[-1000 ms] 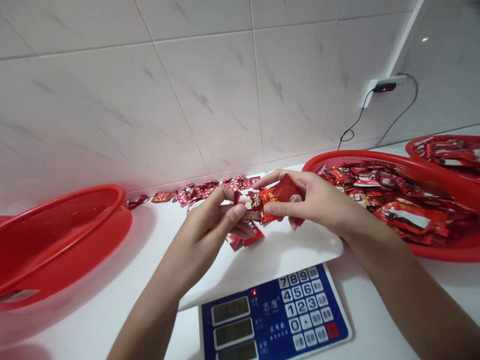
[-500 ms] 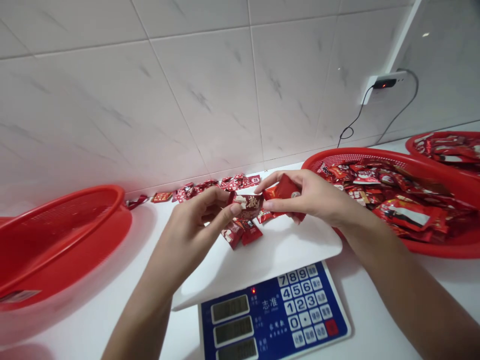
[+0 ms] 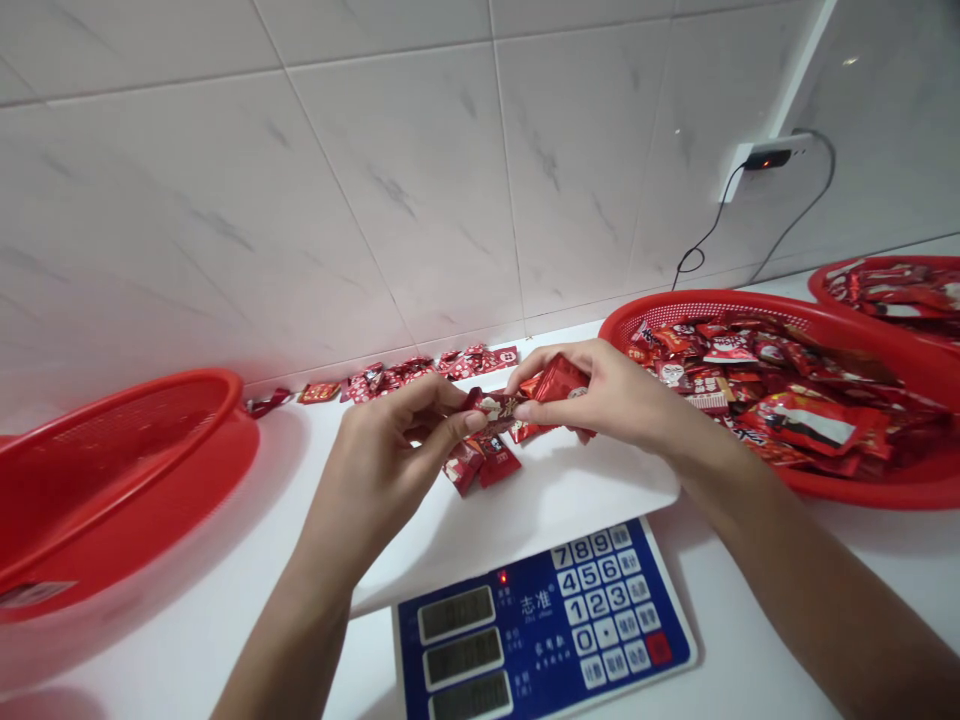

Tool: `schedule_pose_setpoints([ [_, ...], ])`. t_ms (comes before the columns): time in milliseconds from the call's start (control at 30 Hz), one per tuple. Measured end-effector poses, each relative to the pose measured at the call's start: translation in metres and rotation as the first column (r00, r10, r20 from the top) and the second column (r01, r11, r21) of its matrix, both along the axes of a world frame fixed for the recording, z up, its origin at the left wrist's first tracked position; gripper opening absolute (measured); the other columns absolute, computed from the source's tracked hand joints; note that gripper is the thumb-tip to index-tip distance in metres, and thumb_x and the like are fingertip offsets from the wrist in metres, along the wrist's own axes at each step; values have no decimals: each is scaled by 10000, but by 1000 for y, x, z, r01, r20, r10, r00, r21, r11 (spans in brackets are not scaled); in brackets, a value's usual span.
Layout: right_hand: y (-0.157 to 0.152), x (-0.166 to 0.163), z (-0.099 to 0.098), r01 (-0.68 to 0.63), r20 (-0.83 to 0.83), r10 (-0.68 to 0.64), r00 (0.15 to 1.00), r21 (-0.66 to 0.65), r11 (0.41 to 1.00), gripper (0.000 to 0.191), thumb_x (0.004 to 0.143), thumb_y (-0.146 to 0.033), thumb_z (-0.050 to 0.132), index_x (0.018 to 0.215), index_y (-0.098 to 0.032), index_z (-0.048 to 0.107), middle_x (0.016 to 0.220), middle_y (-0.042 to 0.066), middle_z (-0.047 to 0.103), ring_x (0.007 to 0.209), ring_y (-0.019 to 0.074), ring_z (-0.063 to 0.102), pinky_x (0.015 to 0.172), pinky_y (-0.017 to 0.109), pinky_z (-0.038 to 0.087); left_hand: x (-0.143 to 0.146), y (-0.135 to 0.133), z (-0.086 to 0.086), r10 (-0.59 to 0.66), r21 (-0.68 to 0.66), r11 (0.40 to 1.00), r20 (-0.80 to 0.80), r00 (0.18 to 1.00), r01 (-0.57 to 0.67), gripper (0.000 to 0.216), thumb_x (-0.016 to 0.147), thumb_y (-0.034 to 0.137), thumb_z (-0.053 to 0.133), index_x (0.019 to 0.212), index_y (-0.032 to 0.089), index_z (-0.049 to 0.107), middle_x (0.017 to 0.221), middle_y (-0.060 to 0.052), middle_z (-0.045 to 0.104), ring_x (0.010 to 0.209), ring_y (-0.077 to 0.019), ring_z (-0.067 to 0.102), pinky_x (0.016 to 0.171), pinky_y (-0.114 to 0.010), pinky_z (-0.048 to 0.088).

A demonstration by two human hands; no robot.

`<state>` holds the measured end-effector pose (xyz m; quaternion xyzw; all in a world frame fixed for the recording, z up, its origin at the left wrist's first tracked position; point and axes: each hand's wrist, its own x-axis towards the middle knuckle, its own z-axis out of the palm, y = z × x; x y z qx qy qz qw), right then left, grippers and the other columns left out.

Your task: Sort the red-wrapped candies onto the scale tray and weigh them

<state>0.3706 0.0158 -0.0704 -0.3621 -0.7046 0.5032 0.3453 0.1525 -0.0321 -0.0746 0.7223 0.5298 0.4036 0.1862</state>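
Note:
Between my two hands a dark red wrapped candy (image 3: 496, 406) is pinched, one end in each. My left hand (image 3: 401, 440) grips its left end with thumb and fingers. My right hand (image 3: 592, 395) pinches the other end, and also keeps a red candy packet (image 3: 561, 382) or more against the palm. Below lies the white weighing pan (image 3: 570, 490) of a scale, with several red candies (image 3: 484, 462) on it. In front is the scale's blue panel (image 3: 536, 620) with its keypad and displays; the digits are too dim to read surely.
A red plastic basket (image 3: 750, 303) full of wrapped snacks stands to the right, another filled basket (image 3: 825, 285) behind it. Stacked red baskets (image 3: 172, 470) stand at the left. Small red packets (image 3: 405, 372) lie along the tiled wall. A socket (image 3: 739, 165) with cables is on the wall.
The candy between my hands has tilted, its printed face now turned more away from view. My hands stay nearly in place; the whole view has shifted slightly.

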Motion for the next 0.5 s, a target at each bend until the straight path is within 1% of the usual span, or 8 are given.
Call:
schedule_pose_setpoints([
  [67,0,0,0,3,-41,-3,999,13,1000,195,746,-207,797,919,-182,711,617,-62,562,544,76,516,422,156,384,1,-1,2,5,15,1000,34,999,-6,187,865,373,708,787,212,654,687,22,655,545,-114,579,485,-225,443],
  [133,1,-1,1,12,-92,-8,996,42,999,169,736,-163,789,881,-180,704,626,-70,565,532,64,497,431,161,384,3,-1,4,-5,8,1000,100,995,4,201,851,410,744,874,216,694,781,9,693,566,-113,613,499,-215,489],
  [233,-1,-3,0,60,-165,-36,986,143,988,136,741,-114,769,834,-168,686,710,-52,640,600,66,568,538,175,454,3,0,5,-42,-46,998,215,976,53,413,849,580,723,1008,202,674,1009,-51,713,670,-154,698,567,-257,589],
  [267,-1,-4,-1,80,-184,-44,982,197,977,126,751,-106,759,830,-167,683,747,-42,668,644,74,604,592,184,479,3,2,5,-55,-82,994,247,967,77,496,849,659,679,1008,190,651,1001,-64,713,649,-161,700,549,-269,595],
  [333,-3,-5,-2,89,-174,-35,984,315,945,106,778,-97,735,844,-168,692,810,-25,709,738,97,658,691,206,509,3,4,5,-78,-175,975,292,953,134,588,861,757,574,939,175,610,837,-58,710,534,-148,655,466,-256,554],
  [400,-5,-5,-3,59,-103,-17,995,417,907,105,804,-91,713,871,-173,713,871,-9,739,814,116,681,765,230,515,2,6,4,-95,-244,954,316,944,178,537,875,715,599,865,179,585,657,-19,661,465,-126,597,418,-219,492],
  [433,-5,-5,-3,35,-63,-9,998,442,896,104,816,-96,707,881,-176,723,898,-3,749,837,122,685,785,239,514,2,7,4,-97,-246,952,327,940,184,474,870,649,662,849,181,583,627,-6,645,468,-119,587,416,-203,476],
  [500,-4,-3,-2,10,-15,-4,1000,412,911,73,828,-135,722,886,-178,734,910,6,754,831,128,683,771,246,514,0,9,2,-78,-194,969,348,934,153,366,827,492,782,858,186,585,660,5,650,507,-107,592,437,-185,476],
])
